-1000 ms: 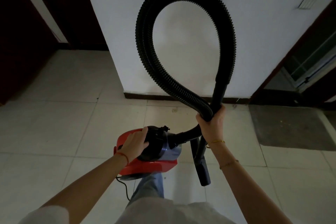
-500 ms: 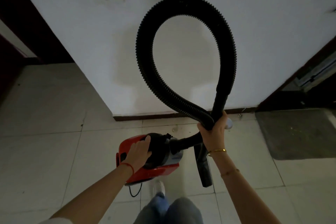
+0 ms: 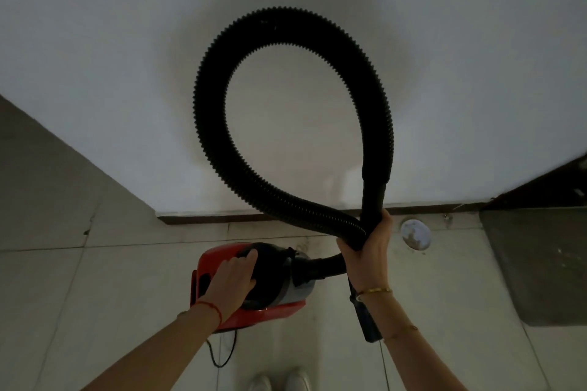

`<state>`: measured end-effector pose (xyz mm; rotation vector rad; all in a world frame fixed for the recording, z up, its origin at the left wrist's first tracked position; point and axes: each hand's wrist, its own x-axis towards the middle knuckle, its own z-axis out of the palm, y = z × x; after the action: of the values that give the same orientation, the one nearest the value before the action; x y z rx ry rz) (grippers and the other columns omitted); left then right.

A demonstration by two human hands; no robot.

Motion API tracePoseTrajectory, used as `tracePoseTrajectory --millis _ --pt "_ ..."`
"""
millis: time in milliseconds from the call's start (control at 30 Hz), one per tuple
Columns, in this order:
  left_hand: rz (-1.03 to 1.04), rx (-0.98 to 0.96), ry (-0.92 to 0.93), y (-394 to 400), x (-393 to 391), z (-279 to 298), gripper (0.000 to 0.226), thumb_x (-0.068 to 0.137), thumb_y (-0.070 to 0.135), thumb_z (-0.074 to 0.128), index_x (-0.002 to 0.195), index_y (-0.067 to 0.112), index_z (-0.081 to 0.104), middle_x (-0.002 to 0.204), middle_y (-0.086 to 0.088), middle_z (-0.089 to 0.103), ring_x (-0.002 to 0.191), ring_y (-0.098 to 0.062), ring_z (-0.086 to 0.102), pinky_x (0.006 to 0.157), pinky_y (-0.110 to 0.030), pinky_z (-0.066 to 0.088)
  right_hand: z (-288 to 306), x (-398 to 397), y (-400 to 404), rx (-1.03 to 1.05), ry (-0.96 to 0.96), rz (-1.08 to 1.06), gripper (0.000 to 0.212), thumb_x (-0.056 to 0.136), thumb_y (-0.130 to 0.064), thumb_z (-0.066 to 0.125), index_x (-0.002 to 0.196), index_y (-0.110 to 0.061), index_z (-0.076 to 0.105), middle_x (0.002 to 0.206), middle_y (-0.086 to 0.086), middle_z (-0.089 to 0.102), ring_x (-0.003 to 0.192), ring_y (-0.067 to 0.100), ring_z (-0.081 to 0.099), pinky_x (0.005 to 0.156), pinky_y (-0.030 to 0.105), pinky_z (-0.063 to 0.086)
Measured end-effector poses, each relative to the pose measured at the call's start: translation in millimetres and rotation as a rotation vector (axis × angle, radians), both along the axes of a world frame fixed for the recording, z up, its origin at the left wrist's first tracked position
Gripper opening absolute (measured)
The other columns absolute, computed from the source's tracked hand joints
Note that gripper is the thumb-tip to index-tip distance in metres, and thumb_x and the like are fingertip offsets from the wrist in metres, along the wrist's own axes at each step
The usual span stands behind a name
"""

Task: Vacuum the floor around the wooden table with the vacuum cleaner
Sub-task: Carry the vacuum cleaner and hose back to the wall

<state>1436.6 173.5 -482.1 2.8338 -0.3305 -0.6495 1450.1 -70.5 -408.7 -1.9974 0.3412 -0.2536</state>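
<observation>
- The vacuum cleaner [image 3: 254, 282], red body with a black top, sits low in the middle of the view, at about 6 o'clock from the hose loop, over pale floor tiles [image 3: 104, 289]; whether it rests on them or hangs just above, I cannot tell.
- Left hand [image 3: 233, 279] lies on the black top of the vacuum cleaner, fingers curled over it, thumb pointing toward 3 o'clock; a red string sits round that wrist.
- Right hand [image 3: 368, 251] is wrapped tight round the hose [image 3: 209, 89] just where the ribbed part crosses the smooth tube, at 3 o'clock from the vacuum body.
- The hose leaves the front of the machine, passes through that fist and swings up into a big loop, its crown at 12 o'clock against the white wall [image 3: 95, 57].
- Below the right hand a dark nozzle [image 3: 368, 324] hangs down toward 6 o'clock, beside the right forearm.
- A thin black cord [image 3: 222, 352] dangles under the red body.
- A dark baseboard [image 3: 254, 217] runs along the wall's foot.
- A round floor drain [image 3: 414, 233] lies just at 3 o'clock of the right hand, and a grey mat [image 3: 540, 263] further that way.
- Two white shoes [image 3: 279, 379] peek in at 6 o'clock.
</observation>
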Motion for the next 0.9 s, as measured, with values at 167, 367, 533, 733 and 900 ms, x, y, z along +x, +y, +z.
tracePoseTrajectory --millis 167,367,533,733,900 --pt "-0.037 0.05 0.013 -5 37 -95 0.06 0.097 0.027 0.046 0.148 0.01 0.02 0.116 -0.005 0.06 0.101 -0.018 0.058 0.088 -0.03 0.047 -101 36 -3 -0.028 0.005 -0.002 0.072 0.069 -0.011 0.068 0.131 -0.009 0.031 0.117 0.004 0.041 0.108 0.022 0.047 0.097 0.039 0.046" --pt "-0.066 0.09 0.021 -7 67 -190 0.061 0.097 0.028 0.046 0.148 0.01 0.019 0.12 -0.006 0.059 0.104 -0.019 0.058 0.089 -0.029 0.047 -191 60 -4 -0.015 0.042 0.003 0.073 0.071 0.004 0.071 0.131 -0.006 0.03 0.117 0.004 0.041 0.108 0.022 0.048 0.097 0.045 0.049" --pt "-0.07 0.092 0.038 -12 83 -240 0.059 0.097 0.025 0.047 0.147 0.008 0.021 0.117 -0.007 0.06 0.102 -0.021 0.059 0.085 -0.03 0.047 -243 72 -7 0.009 0.064 -0.008 0.075 0.071 0.004 0.07 0.133 -0.006 0.028 0.118 0.005 0.041 0.109 0.025 0.048 0.096 0.05 0.049" --pt "-0.071 0.094 0.057 -12 97 -278 0.057 0.096 0.022 0.049 0.145 0.007 0.025 0.113 -0.01 0.063 0.1 -0.023 0.061 0.085 -0.033 0.05 -274 85 -3 0.004 0.061 0.003 0.077 0.071 0.005 0.069 0.135 -0.005 0.027 0.122 0.011 0.042 0.111 0.025 0.048 0.097 0.047 0.048" --pt "-0.061 0.061 0.053 -13 100 -294 0.05 0.095 0.02 0.05 0.139 0.008 0.032 0.104 -0.008 0.065 0.091 -0.022 0.063 0.078 -0.032 0.052 -283 92 1 -0.007 0.069 0.034 0.09 0.062 -0.012 0.076 0.137 -0.008 0.027 0.125 0.008 0.042 0.113 0.022 0.048 0.097 0.045 0.049"
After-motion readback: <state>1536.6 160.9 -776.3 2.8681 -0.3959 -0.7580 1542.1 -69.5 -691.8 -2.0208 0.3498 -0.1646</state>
